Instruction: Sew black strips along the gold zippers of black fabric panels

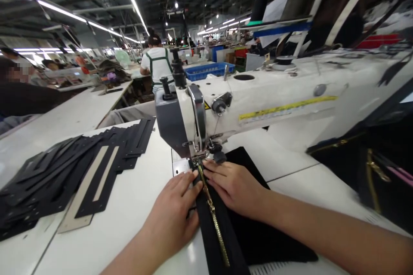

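So the left hand (176, 206) has its fingertips down on the left edge of the black zipper strip (222, 240), right up by the presser foot (195, 160). Not clenched, but I can't tell if the thumb is pinching the edge or just sitting beside it. Right hand (237, 184) is laid fairly flat, fingers stretched out and released rather than gripping, pressing the fabric just right of the gold metal zipper (220, 236). Its thumb is hidden.

The zipper runs between the two hands, near end toward the camera, far end up at the needle area, with the gold slider (211, 207) a bit nearer than the fingertips. A wider black fabric panel (258, 240) lies under the right hand and forearm.

Over all that is the white industrial sewing machine (284, 94), its arm reaching off to the right. Left side of the white table (135, 210) has a messy overlapping pile of black slotted pieces (54, 172), plus a beige slotted piece (77, 219) partly under one. More black fabric with gold zippers (374, 172) at the right. Farther back: blue plastic basket (209, 71), and a person in a white shirt with green straps (158, 62).
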The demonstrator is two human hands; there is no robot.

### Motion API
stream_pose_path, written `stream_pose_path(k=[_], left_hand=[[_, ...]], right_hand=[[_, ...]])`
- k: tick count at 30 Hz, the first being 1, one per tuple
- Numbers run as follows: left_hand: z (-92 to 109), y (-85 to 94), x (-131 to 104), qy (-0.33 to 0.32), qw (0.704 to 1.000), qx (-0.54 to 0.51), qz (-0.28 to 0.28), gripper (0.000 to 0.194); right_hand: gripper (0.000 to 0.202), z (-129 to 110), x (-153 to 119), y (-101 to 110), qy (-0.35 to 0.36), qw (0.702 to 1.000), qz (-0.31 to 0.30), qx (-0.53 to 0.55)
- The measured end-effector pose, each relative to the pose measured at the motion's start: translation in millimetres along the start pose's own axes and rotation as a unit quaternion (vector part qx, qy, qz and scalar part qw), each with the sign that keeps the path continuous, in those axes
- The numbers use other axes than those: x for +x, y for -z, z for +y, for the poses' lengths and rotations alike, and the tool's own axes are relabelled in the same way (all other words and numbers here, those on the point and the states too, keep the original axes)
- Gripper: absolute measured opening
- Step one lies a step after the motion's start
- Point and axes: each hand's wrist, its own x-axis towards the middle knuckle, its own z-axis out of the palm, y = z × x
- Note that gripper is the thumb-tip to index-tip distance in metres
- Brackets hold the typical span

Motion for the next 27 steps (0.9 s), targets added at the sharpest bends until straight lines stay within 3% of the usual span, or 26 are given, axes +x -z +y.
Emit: stream_pose_path(k=[8,14,27], left_hand=[[9.2,-0.6,0.7,0.007,1.000,0.009,-0.013,0.046],[9.2,-7.7,-5.5,0.029,0.999,0.022,0.015,0.049],[11.7,-9.8,-2.8,-0.004,0.998,0.046,0.029,0.047]], right_hand=[[0.032,1.0,2.6,1.5,0.002,1.000,-0.004,0.001],[0.030,1.4,0.8,-0.6,-0.005,1.000,0.003,0.002],[0.033,7.0,0.2,-0.7,0.006,1.000,0.007,0.013]])
